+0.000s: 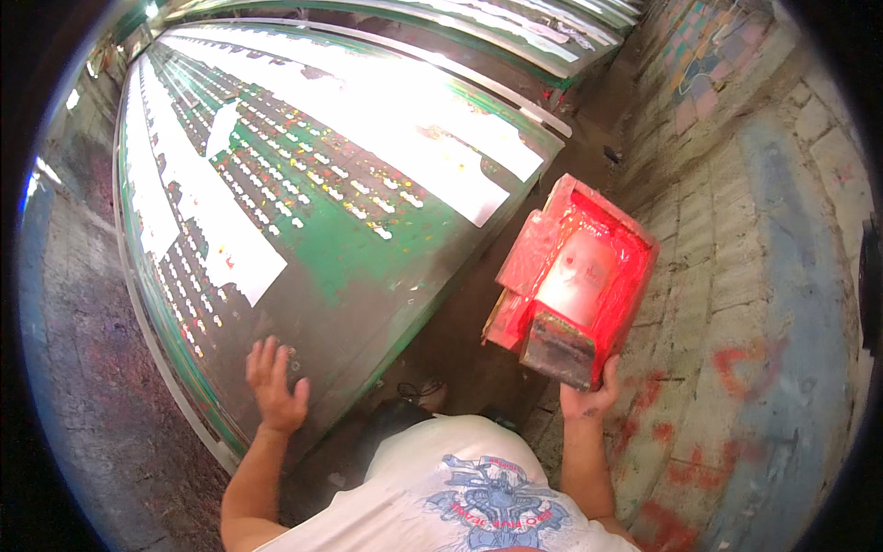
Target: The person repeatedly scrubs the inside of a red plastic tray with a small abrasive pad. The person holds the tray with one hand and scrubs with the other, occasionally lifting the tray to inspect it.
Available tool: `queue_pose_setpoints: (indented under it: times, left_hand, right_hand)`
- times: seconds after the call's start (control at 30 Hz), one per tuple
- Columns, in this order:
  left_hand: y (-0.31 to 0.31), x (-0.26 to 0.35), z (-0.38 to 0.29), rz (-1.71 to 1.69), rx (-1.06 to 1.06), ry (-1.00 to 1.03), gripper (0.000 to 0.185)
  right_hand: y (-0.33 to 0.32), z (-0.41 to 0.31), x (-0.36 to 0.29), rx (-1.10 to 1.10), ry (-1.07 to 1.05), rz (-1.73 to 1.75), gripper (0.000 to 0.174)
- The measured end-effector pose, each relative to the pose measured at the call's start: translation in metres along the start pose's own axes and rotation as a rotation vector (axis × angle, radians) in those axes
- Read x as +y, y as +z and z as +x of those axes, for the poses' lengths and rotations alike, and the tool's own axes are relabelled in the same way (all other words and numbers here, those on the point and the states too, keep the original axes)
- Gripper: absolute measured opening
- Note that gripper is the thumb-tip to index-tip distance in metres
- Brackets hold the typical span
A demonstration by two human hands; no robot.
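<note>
My right hand (pixel 594 393) grips the near end of a small screen-printing frame (pixel 638 238), held up at my right beside the table. Wet red ink (pixel 624 290) coats its inside edges, around a paler mesh area (pixel 576 272). A dark block, probably the squeegee (pixel 560 348), lies at the end of the frame by my right hand. My left hand (pixel 276 390) is empty, fingers apart, over the near end of a long printing table (pixel 345 297); whether it touches the surface I cannot tell. The closest white cut piece (pixel 241 259) lies ahead of that hand.
Strips of white pieces (pixel 414 145) run along the table, partly washed out by glare. Rows of small white marks (pixel 359 186) lie between them. A second table (pixel 538 41) stands beyond. At right rises a paint-marked block wall (pixel 690 331); another wall (pixel 83 297) borders the left.
</note>
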State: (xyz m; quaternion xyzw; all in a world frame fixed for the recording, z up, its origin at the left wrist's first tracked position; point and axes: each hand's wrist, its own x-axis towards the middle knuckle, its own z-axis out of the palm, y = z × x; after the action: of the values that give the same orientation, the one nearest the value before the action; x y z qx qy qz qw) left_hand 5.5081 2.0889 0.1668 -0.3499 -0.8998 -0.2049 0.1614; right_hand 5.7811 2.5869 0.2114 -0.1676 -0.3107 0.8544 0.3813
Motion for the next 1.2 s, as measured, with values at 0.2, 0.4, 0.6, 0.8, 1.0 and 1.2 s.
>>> queue_pose_setpoints:
  times: [0.2,0.4,0.6,0.8,1.0,1.2]
  left_hand:
    - [0.129,0.157,0.170,-0.321,0.209,0.231,0.024]
    - [0.273,0.199,0.352,-0.122,0.295,-0.086,0.029]
    - [0.327,0.225,0.427,0.209,0.020,-0.449,0.077]
    - [0.328,0.241,0.445,0.248,-0.143,-0.559,0.078]
    - [0.323,0.253,0.453,0.257,-0.084,-0.540,0.075]
    - [0.329,0.253,0.460,0.281,-0.052,-0.472,0.071]
  right_hand:
    - [-0.034,0.121,-0.046,0.182,0.014,0.051,0.067]
    - [-0.088,0.271,-0.096,0.208,-0.054,0.054,0.069]
    - [-0.107,0.414,-0.161,0.017,-0.031,0.037,0.055]
    - [-0.132,0.543,-0.188,0.047,0.033,0.025,0.071]
    - [-0.130,0.677,-0.178,-0.092,0.206,0.027,0.066]
    - [-0.100,0.806,-0.170,-0.295,0.320,-0.064,0.060]
